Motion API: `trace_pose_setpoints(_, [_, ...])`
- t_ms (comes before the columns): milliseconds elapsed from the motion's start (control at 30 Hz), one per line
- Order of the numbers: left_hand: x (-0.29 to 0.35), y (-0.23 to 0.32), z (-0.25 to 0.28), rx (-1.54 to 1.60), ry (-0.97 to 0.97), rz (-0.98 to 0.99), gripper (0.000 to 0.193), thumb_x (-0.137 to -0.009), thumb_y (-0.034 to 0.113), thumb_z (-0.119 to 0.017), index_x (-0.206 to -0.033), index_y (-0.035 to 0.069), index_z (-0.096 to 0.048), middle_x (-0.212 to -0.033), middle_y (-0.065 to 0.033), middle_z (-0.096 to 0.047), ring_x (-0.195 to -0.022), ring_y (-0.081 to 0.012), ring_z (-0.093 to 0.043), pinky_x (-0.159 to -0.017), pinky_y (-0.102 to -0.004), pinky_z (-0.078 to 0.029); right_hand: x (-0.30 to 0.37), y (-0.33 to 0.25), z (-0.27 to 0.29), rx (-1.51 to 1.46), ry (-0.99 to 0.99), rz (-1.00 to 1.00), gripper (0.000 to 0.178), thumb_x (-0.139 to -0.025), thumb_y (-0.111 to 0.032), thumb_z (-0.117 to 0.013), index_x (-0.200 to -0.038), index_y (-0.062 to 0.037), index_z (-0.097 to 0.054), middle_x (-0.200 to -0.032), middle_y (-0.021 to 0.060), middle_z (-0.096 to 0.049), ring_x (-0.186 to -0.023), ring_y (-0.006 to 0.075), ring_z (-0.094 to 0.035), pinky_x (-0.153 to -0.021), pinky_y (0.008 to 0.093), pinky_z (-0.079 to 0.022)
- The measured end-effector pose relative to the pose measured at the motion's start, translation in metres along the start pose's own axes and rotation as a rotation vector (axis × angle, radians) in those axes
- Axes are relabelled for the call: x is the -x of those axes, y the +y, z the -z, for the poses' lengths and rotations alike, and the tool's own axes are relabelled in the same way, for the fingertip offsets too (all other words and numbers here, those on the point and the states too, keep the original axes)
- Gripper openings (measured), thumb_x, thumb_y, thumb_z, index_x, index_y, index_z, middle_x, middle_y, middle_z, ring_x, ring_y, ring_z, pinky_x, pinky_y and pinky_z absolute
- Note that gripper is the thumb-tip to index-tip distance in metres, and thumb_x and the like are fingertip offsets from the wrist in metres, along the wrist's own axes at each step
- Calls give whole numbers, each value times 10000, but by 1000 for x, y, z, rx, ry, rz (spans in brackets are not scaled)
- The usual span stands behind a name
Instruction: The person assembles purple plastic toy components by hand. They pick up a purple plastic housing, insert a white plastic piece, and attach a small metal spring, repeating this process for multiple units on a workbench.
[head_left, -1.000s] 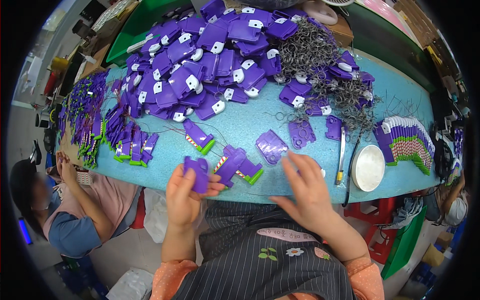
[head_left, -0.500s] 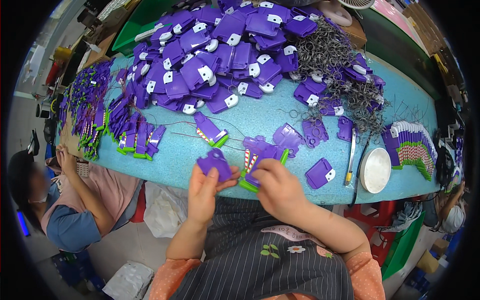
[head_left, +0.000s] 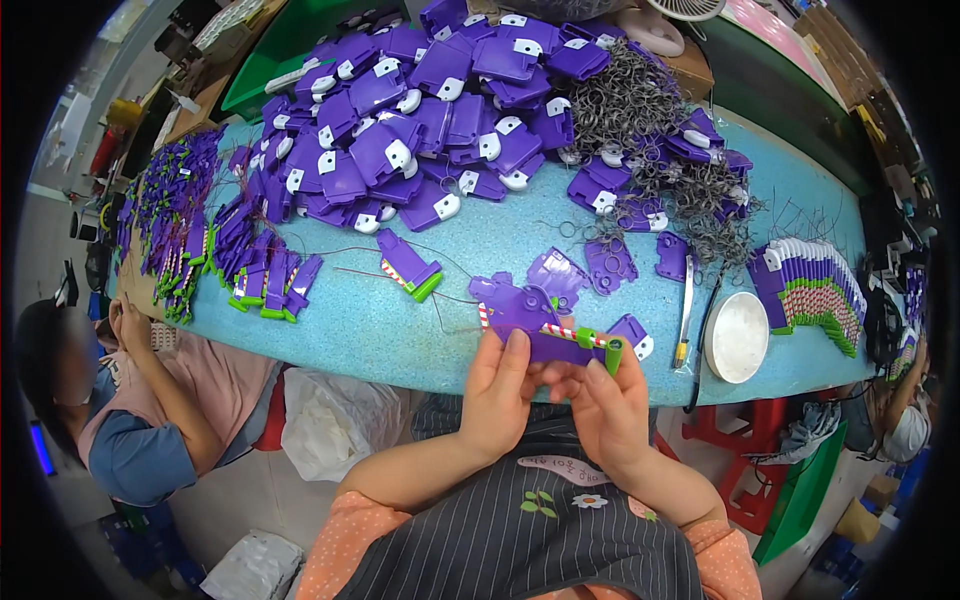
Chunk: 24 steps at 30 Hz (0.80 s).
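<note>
My left hand [head_left: 500,388] pinches a purple plastic plate [head_left: 522,312] between thumb and fingers. Right beside it, my right hand [head_left: 612,408] grips a purple-and-green plastic piece [head_left: 588,339] with a red-and-white striped edge. Both parts meet between my hands, just above the table's near edge; how they join is partly hidden by my fingers. Another purple-and-green piece [head_left: 408,264], with thin wires, lies to the left. Beyond my hands rests a loose purple plate [head_left: 558,276]. A purple case with a white corner [head_left: 628,334] is partly covered behind my right hand.
A big heap of purple cases [head_left: 400,120] fills the far side, beside a tangle of grey wire rings [head_left: 630,105]. To the right are a cutter knife [head_left: 685,315], a white dish [head_left: 737,338] and a stacked row of pieces [head_left: 810,290]. Another person [head_left: 150,420] sits at left.
My left hand has shifted right with the purple plate. My right hand has lifted the purple-and-green piece off the table and turned it, and the two hands have come together.
</note>
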<state>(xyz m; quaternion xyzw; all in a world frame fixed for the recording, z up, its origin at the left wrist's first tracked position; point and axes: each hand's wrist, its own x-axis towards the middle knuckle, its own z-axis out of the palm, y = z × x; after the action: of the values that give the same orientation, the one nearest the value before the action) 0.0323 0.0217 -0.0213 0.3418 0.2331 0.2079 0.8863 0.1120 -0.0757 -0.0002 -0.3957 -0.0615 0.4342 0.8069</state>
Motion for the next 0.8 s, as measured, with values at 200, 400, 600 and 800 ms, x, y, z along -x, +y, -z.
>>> trace_pose_setpoints(200, [-3,13,-3,-17,4,-4,301,-988,232,-371,-1217,40,-410,-1070,-184,-594,-946,-282,-626,-826,-394,-519,18,-2,34,593,-204,-284,168,-874,-145,-620,-972,-16,-578,-856,6,-557,-694,68,-513,-594,208,-413])
trace_pose_setpoints(400, [19,41,13,-333,-176,511,280,-967,187,-448,-1184,12,-424,-976,-109,-618,-764,-146,-645,-663,-257,-522,-9,-53,20,686,-92,-143,390,-966,-238,-453,-1218,53,-516,-1141,127,-592,-916,176,-615,-802,300,-497])
trace_pose_setpoints(600, [14,14,12,-329,-334,772,274,-957,150,-452,-1190,9,-418,-979,-122,-615,-792,-169,-652,-685,-270,-536,-41,-39,-6,593,-108,-165,316,-934,-167,-511,-1140,65,-571,-963,92,-648,-752,143,-618,-677,279,-499])
trace_pose_setpoints(800, [22,17,17,-159,-115,298,289,-974,163,-416,-1217,10,-381,-1097,-158,-582,-948,-224,-626,-844,-333,-512,-15,-53,-15,1207,-139,457,179,-791,-4,-628,-963,47,-642,-718,100,-620,-597,172,-586,-524,270,-450])
